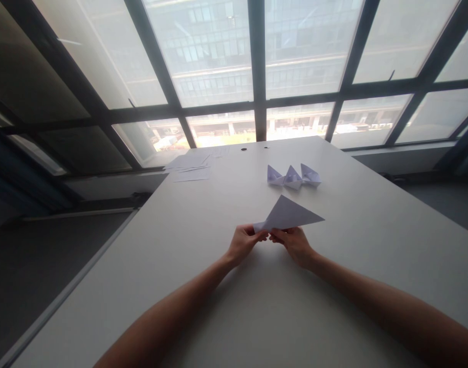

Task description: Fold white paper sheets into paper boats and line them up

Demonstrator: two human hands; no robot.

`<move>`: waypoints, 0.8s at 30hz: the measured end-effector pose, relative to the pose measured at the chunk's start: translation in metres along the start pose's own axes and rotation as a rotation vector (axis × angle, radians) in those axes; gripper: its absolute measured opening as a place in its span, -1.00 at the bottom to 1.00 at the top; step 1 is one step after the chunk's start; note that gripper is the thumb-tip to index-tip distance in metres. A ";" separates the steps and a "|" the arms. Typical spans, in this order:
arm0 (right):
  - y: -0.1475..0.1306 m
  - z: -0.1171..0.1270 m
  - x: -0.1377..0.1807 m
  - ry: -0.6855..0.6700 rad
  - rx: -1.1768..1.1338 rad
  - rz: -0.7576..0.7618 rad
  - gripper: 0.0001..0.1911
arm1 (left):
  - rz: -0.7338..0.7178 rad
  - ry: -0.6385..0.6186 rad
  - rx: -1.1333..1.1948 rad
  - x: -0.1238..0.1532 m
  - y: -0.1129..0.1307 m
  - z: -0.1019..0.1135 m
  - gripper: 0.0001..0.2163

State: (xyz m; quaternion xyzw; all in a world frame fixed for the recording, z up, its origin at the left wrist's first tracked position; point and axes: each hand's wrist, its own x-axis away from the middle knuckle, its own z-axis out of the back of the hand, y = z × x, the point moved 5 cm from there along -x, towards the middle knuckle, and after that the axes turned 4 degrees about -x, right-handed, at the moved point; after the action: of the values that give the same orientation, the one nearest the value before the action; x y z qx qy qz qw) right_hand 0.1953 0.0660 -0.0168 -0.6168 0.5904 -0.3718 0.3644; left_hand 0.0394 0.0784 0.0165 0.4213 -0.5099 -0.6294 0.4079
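Observation:
A white sheet folded into a triangle (291, 214) is held just above the white table (226, 286). My left hand (244, 243) pinches its near left corner. My right hand (295, 244) pinches the same lower edge just beside it. Both hands' fingers are closed on the paper. Three small folded paper boats (294, 177) stand in a row on the table behind the triangle.
Several loose white sheets (191, 167) lie at the table's far left corner. Two small dark holes (244, 149) sit near the far edge. The table's left edge (76, 286) drops to a dark floor. Large windows (257, 66) rise behind.

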 end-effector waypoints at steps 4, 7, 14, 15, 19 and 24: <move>0.003 0.001 -0.001 0.000 -0.003 0.013 -0.69 | -0.012 0.027 -0.002 0.000 -0.001 0.001 -0.67; 0.004 0.002 -0.002 -0.001 0.005 0.005 -0.70 | -0.031 0.050 0.054 -0.002 -0.001 0.002 -0.69; 0.003 0.003 -0.002 0.016 -0.085 -0.038 -0.68 | 0.026 0.047 0.135 -0.003 -0.005 0.003 -0.71; 0.003 0.003 -0.002 0.016 -0.104 -0.042 -0.68 | 0.032 0.002 0.160 -0.003 -0.006 0.002 -0.70; 0.001 0.002 -0.001 -0.026 -0.151 -0.064 -0.71 | 0.075 -0.164 0.312 -0.002 -0.009 -0.004 -0.67; 0.000 0.000 0.000 -0.032 -0.178 -0.056 -0.70 | 0.059 -0.076 0.384 -0.004 -0.012 0.000 -0.61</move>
State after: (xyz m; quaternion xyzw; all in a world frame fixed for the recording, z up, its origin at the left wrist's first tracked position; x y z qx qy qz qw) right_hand 0.1957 0.0656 -0.0165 -0.6690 0.5976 -0.3179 0.3069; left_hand 0.0399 0.0834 0.0051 0.4524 -0.6478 -0.5235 0.3189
